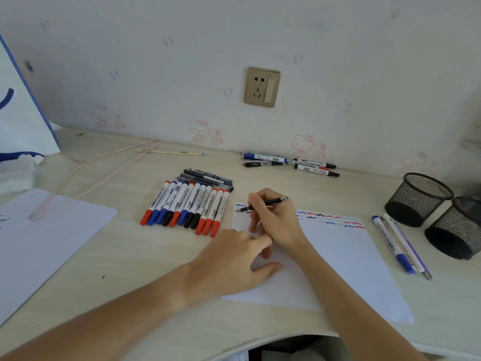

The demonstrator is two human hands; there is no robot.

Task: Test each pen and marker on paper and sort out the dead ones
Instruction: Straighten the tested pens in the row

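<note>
Black pen (263, 203): the right hand (273, 220) is gripping it in a writing hold, fingers curled round the barrel, tip touching the top left corner of the test sheet (338, 259) beside a red mark.
Left hand (234, 259): it is lying on the sheet's near left part, fingers loosely spread and holding nothing, pinning the paper.
Test sheet: short blue, red and black squiggles are running in rows along its top edge; the lower part is showing no marks.
Doing the stroke well: judging from here, a short, light wavy line in the free gap under the existing marks is giving the clearest answer; the left hand is best kept pressing so the sheet is not sliding, and a faint first pass is deserving a second try before the pen is called dead.
Sorted row (186, 207): red, blue and black whiteboard markers are lying side by side just left of the sheet, with dark pens (208, 178) stacked behind them.
Back group (289, 162): several pens and markers are lying near the wall, well apart.
Right side: three pens (400, 246) are lying beside two mesh pen cups (419, 199).
</note>
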